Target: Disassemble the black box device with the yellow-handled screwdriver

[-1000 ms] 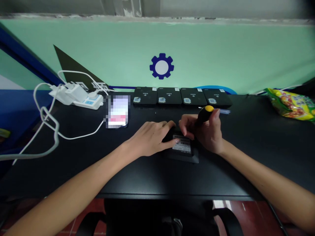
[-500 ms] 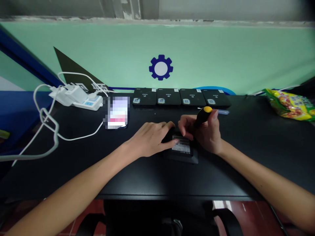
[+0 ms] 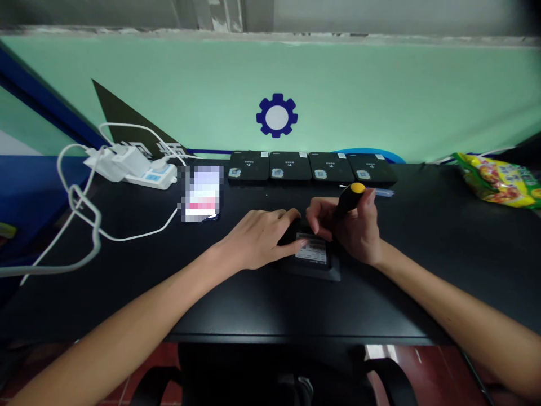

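Observation:
A black box point(image 3: 315, 272) with a white printed label point(image 3: 310, 254) lies on the dark desk in front of me. My left hand point(image 3: 262, 238) grips its left side, the thumb stretched over the label and the fingers bent over the far edge. In my right hand point(image 3: 359, 234) is a screwdriver point(image 3: 350, 202) with a black handle and a yellow end cap, leaning to the right above the box. The fingers hide its shaft and tip, so I cannot tell exactly where it touches.
Several similar black boxes point(image 3: 290, 167) stand in a row along the wall. To the left are a phone point(image 3: 203, 194) with a lit screen and a white power strip point(image 3: 152, 176) with looping cables. A yellow-green snack bag point(image 3: 499, 179) lies at the right, and a small clear strip point(image 3: 382, 192) behind my right hand.

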Available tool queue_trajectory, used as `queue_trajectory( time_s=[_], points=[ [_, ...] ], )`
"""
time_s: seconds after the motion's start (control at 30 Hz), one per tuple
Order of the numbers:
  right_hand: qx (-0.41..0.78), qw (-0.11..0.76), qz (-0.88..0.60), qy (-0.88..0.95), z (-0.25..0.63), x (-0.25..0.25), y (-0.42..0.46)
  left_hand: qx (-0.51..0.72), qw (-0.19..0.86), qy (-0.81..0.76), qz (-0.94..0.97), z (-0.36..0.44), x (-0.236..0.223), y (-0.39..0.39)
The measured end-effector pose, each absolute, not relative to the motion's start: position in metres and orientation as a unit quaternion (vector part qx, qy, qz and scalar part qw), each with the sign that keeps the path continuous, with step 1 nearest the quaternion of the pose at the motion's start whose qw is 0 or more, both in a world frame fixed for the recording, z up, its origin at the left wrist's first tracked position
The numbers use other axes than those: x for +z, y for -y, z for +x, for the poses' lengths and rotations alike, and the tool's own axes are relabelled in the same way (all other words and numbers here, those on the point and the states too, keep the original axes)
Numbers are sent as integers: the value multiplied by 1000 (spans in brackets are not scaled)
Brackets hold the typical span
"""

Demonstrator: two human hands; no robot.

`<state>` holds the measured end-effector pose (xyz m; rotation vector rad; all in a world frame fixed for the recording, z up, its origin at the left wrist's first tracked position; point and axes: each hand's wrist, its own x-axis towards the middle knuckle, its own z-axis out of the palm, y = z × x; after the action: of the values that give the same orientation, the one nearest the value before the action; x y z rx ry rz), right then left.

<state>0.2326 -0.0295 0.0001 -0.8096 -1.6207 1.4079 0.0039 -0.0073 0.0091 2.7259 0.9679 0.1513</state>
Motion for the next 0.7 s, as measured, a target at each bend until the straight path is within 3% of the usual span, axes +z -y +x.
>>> queue_trajectory(
  time_s=[0.7],
  points=[
    [570,405,-327,636,233,0,31,57,107,-337,934,4,7,8]
  ],
)
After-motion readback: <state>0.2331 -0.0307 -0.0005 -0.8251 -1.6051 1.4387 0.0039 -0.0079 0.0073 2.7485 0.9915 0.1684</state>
